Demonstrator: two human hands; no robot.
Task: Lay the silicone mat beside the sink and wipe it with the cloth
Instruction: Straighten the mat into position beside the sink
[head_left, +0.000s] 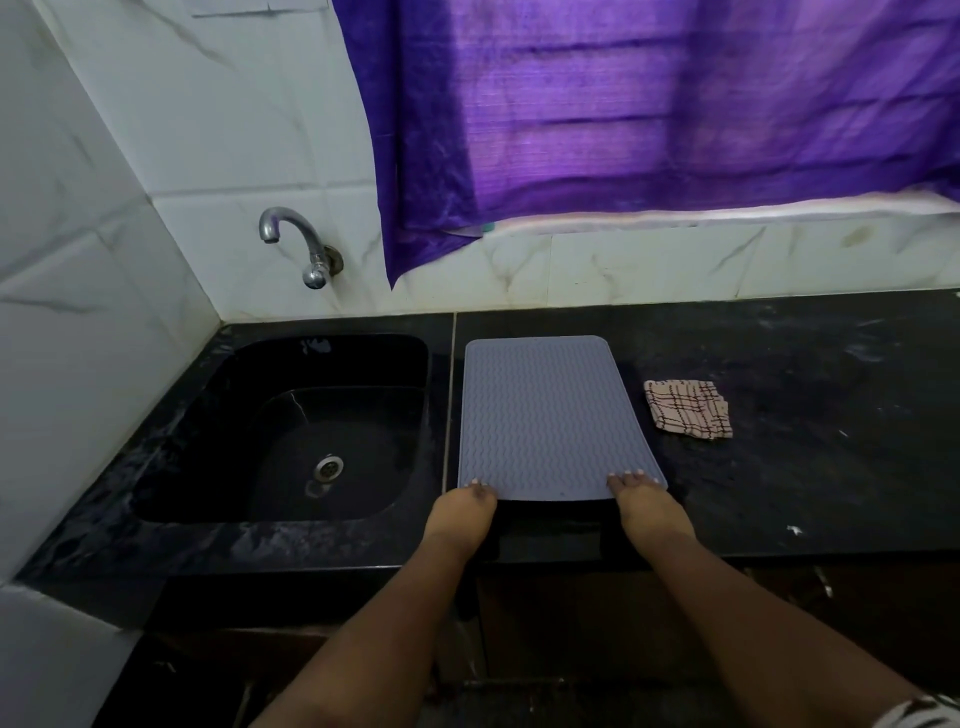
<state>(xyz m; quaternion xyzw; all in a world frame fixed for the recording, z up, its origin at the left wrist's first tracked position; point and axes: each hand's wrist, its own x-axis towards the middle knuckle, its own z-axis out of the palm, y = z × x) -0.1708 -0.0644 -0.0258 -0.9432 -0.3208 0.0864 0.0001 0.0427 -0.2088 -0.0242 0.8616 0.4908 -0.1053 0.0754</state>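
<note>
The silicone mat lies flat on the black counter just right of the sink, the left hand and right hand resting fingertips on its near corners; whether they pinch the edge cannot be told. Press both corners down evenly — keep the long edge parallel to the sink — before releasing. Then take the checked cloth, lying near the mat's right edge, with the right hand.

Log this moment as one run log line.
mat flat beside sink | left hand, right hand on near corners | cloth untouched
</note>
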